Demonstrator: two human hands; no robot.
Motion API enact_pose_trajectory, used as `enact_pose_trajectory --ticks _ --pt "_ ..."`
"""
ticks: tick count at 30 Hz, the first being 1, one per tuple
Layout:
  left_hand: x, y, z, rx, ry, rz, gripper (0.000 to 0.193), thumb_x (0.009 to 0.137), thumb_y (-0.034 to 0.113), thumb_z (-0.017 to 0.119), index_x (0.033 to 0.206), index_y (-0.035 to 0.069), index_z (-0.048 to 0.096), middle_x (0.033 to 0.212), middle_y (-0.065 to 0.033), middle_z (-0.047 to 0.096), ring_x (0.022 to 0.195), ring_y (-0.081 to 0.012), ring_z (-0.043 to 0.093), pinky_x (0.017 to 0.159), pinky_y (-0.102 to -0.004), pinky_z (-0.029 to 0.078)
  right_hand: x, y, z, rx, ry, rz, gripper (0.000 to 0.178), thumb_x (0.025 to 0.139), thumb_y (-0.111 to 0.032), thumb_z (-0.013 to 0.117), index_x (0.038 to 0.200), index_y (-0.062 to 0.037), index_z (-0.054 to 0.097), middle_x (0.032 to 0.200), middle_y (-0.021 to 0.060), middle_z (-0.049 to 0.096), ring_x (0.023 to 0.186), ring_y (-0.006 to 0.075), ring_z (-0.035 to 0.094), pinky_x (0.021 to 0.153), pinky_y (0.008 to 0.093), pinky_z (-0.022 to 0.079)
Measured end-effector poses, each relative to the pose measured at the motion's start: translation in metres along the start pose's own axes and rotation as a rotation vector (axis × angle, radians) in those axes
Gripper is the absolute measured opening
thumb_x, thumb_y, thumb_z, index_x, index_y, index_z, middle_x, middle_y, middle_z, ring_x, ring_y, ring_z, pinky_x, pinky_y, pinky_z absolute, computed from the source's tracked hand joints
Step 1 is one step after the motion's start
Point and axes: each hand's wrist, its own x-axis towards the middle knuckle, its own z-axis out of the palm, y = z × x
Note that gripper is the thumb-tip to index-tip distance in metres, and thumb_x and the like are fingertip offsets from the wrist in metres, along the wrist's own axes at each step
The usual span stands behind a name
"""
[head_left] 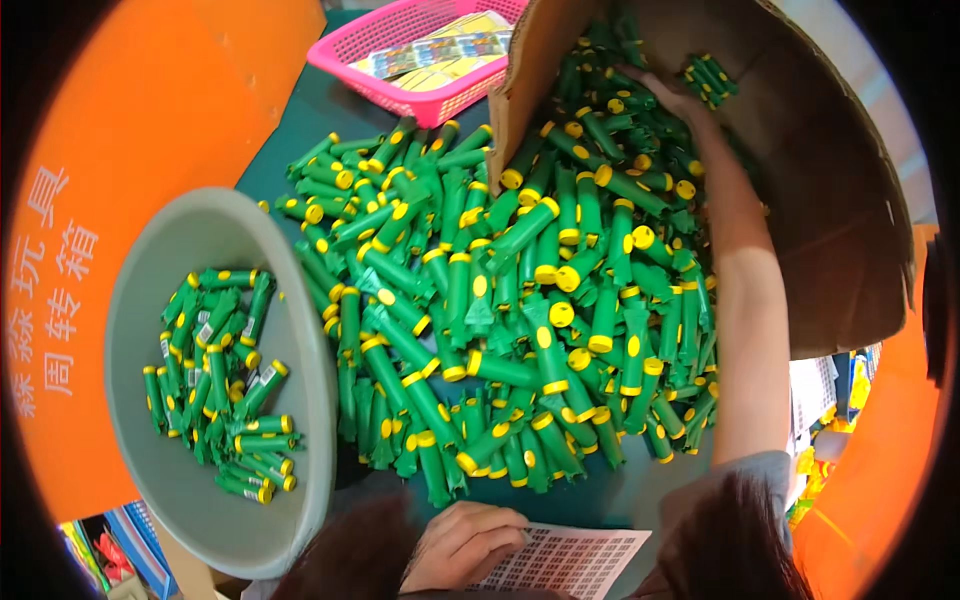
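A big heap of green tubes with yellow caps [520, 370] covers the table and runs back into a cardboard box [820, 200] tipped on its side. My right arm stretches deep into that box, and my right hand [655, 88] is among the tubes at its back. Its fingertips are too small and partly hidden to tell whether they grip one. At the near edge, my left hand [465, 545] is closed, its fingers pinching the edge of a white sheet of small printed labels [570, 560].
To the left, a grey basin [125, 400] holds more green tubes, several bearing white labels. A pink basket [360, 85] with printed packets stands at the back. Orange panels [150, 180] rise on the left and right. Dark hair hangs over part of the near edge.
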Motion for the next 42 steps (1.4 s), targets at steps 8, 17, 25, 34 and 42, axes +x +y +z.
enact_pose_trajectory --ticks 8,17,25,34,42 --pt "-0.001 -0.009 0.006 0.037 0.043 0.11 0.028 0.076 0.002 0.082 0.097 0.007 0.063 0.101 -0.0086 0.067 0.083 -0.0254 0.067 0.072 -0.0349 0.053 -0.068 -0.084 0.025 0.078 -0.157 0.142 0.063 0.1 -0.056 0.039 0.148 -0.0158 0.051 0.149 0.0129 0.051 0.136 0.0306 0.047 0.113 0.0383 0.035" --pt "0.001 -0.012 0.009 0.064 0.138 0.183 0.023 0.077 -0.015 0.071 0.094 -0.002 0.064 0.09 -0.0121 0.068 0.081 -0.0284 0.066 0.074 -0.0353 0.054 -0.108 -0.165 0.015 0.029 -0.262 0.238 0.1 0.086 -0.08 0.04 0.153 -0.0059 0.039 0.163 0.015 0.031 0.151 0.0301 0.027 0.123 0.0425 0.022" --pt "0.001 -0.013 0.016 0.041 0.178 0.201 0.023 0.08 -0.01 0.075 0.1 -0.002 0.066 0.094 -0.0122 0.071 0.085 -0.0249 0.069 0.077 -0.0337 0.055 -0.132 -0.116 0.037 0.188 -0.135 0.286 0.093 0.093 -0.077 0.03 0.155 -0.0085 0.035 0.161 0.0127 0.033 0.145 0.0323 0.035 0.119 0.0456 0.028" --pt "0.002 -0.009 0.018 -0.004 0.174 0.151 0.015 0.084 -0.009 0.072 0.096 -0.002 0.066 0.094 -0.0111 0.07 0.082 -0.0228 0.066 0.073 -0.0307 0.053 -0.315 -0.158 -0.021 0.19 0.24 0.0 0.077 0.096 -0.057 0.06 0.157 -0.0191 0.034 0.162 0.011 0.031 0.14 0.0324 0.042 0.111 0.0445 0.04" --pt "0.004 -0.006 0.018 -0.041 0.162 0.084 0.01 0.087 -0.003 0.071 0.096 0.0 0.066 0.102 -0.0109 0.069 0.091 -0.0209 0.064 0.074 -0.0292 0.049 -0.504 -0.228 0.082 0.009 0.204 0.092 0.043 0.081 0.012 0.064 0.117 -0.0122 0.066 0.14 0.0111 0.052 0.133 0.0328 0.048 0.112 0.0405 0.04"
